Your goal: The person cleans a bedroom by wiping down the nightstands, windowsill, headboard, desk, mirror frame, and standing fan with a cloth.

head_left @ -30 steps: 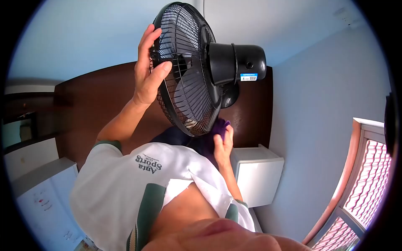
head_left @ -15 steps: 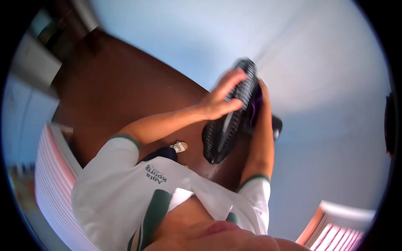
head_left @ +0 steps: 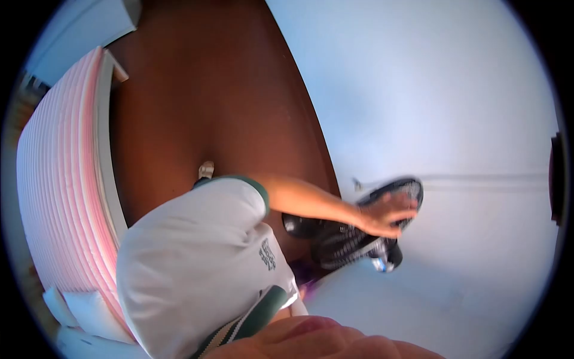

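A black object with a slatted, grille-like surface, which looks like an electric fan [head_left: 341, 248], stands tilted against the pale wall side. My left hand [head_left: 388, 215] reaches across to the right and lies over its upper part, fingers apart and smeared by motion. Beside it are a rounded black part [head_left: 299, 225] and a shiny dark part below my hand. A purple patch [head_left: 307, 274] shows low, close to my shirt. A small bit of skin beside that patch may belong to my right arm or hand; its fingers are hidden behind my chest.
A bed [head_left: 60, 173] with a pink and white striped cover and white pillows [head_left: 92, 308] stands on the left. Brown floor [head_left: 203, 90] runs between it and the pale blue wall [head_left: 406, 90]. A dark object [head_left: 556, 179] hangs at the far right edge.
The view has turned, bringing the bed further in. The fan has shifted right and down in view and leans over more. My left hand moved with it; my right arm has dropped from sight.
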The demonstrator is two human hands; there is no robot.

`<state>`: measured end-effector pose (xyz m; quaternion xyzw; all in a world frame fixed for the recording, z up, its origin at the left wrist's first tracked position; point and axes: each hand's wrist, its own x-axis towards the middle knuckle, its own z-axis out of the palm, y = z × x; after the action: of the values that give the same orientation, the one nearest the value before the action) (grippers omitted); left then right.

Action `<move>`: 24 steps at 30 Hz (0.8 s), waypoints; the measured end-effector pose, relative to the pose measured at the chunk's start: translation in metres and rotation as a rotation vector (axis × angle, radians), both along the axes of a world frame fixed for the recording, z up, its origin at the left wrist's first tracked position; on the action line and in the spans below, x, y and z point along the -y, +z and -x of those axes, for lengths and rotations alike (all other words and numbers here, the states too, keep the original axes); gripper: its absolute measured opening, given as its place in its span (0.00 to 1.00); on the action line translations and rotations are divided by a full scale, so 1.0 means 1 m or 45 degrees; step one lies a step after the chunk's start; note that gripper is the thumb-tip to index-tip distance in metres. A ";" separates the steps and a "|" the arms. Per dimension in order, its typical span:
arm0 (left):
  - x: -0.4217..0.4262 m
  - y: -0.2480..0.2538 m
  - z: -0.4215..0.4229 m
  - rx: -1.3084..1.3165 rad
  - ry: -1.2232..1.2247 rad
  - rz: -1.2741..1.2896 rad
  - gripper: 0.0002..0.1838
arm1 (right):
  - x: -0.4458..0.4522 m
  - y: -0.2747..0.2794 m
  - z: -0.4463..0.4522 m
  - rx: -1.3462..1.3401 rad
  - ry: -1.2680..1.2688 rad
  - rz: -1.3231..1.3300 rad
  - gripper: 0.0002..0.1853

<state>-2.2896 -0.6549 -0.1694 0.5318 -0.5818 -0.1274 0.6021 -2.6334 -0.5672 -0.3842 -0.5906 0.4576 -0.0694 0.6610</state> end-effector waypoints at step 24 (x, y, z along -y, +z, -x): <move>-0.517 -0.075 -0.461 0.175 1.100 -0.771 0.32 | -0.255 0.243 -0.764 0.657 1.999 0.431 0.10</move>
<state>-1.8283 -0.1376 -0.2443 0.8801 -0.2850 0.0050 0.3796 -1.8690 -0.3117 -0.1412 -0.7940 -0.2678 0.2099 0.5039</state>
